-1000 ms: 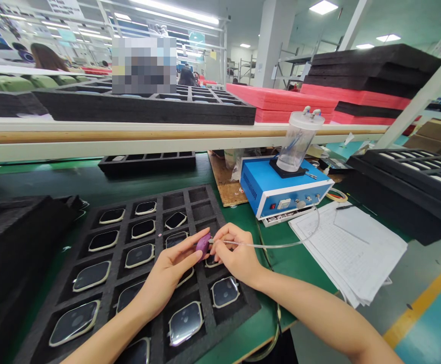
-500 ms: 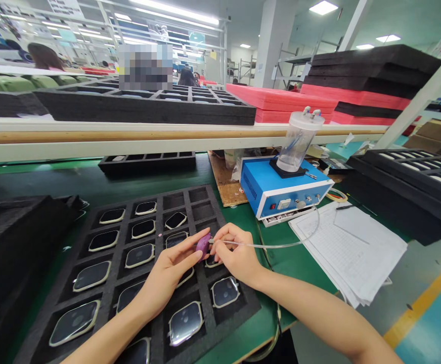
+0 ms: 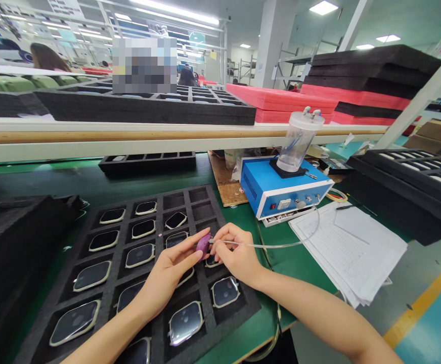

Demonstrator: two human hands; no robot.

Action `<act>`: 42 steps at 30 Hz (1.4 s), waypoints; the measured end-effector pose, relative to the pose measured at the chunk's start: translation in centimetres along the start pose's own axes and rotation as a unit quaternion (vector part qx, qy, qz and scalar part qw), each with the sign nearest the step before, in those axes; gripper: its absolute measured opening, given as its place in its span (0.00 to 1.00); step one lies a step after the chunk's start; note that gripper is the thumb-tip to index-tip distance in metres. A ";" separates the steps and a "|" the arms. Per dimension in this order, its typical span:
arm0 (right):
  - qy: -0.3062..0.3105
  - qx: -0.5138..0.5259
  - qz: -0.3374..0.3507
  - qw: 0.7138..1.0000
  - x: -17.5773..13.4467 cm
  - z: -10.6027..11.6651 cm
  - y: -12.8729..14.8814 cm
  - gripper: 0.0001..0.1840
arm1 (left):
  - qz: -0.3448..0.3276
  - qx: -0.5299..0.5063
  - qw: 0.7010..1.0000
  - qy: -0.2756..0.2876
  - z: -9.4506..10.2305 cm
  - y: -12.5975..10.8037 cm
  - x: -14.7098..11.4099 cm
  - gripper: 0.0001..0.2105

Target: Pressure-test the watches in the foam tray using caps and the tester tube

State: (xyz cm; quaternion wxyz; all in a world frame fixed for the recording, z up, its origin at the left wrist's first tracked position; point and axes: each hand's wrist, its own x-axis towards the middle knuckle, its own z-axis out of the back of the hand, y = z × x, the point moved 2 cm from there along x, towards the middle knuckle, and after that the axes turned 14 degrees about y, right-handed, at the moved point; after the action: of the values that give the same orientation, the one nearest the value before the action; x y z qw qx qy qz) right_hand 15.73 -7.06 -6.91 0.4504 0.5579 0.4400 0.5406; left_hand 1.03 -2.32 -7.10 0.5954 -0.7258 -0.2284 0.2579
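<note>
Firstly, purple piece (image 3: 203, 247), one: small, rounded, of a single colour, finer detail too small to read. Location: above the black foam tray (image 3: 119, 263), between thumb and forefinger of the left hand (image 3: 166, 272), forefinger along its top, thumb at its lower edge, both pinching it. Clear tube (image 3: 277, 246), one: thin, curved, its end facing the piece's right side, contact not discernible. Right hand (image 3: 239, 255), one: fingers curled, thumb and forefinger pinching the tube near that end. Watch-like devices (image 3: 77, 321), dark-faced, pale-rimmed, in the tray's compartments: about fifteen showing, several partly covered. Blue box (image 3: 281, 184), one, beyond the right hand; clear cylinder (image 3: 297, 144), one, standing on top.
</note>
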 end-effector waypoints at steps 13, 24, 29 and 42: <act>0.002 -0.002 -0.002 1.000 0.1 0.0 0.0 0.02 | 0.000 0.009 1.000 -0.004 -0.1 -0.1 0.0 0.23; 0.001 -0.001 -0.002 1.000 0.0 0.1 0.0 0.02 | 0.003 -0.007 1.000 0.002 -0.2 -0.1 0.0 0.22; 0.001 -0.002 0.002 1.000 0.0 0.1 0.0 0.02 | 0.002 -0.009 1.000 0.007 -0.1 0.0 0.0 0.21; 0.001 0.005 0.003 1.000 0.1 0.1 0.0 0.02 | 0.002 -0.015 1.000 0.007 -0.1 0.0 0.0 0.21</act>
State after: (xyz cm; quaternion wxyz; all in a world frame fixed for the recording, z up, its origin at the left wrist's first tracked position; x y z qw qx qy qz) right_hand 15.79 -7.00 -6.87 0.4451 0.5609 0.4414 0.5408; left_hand 1.06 -2.38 -7.07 0.5851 -0.7372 -0.2266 0.2508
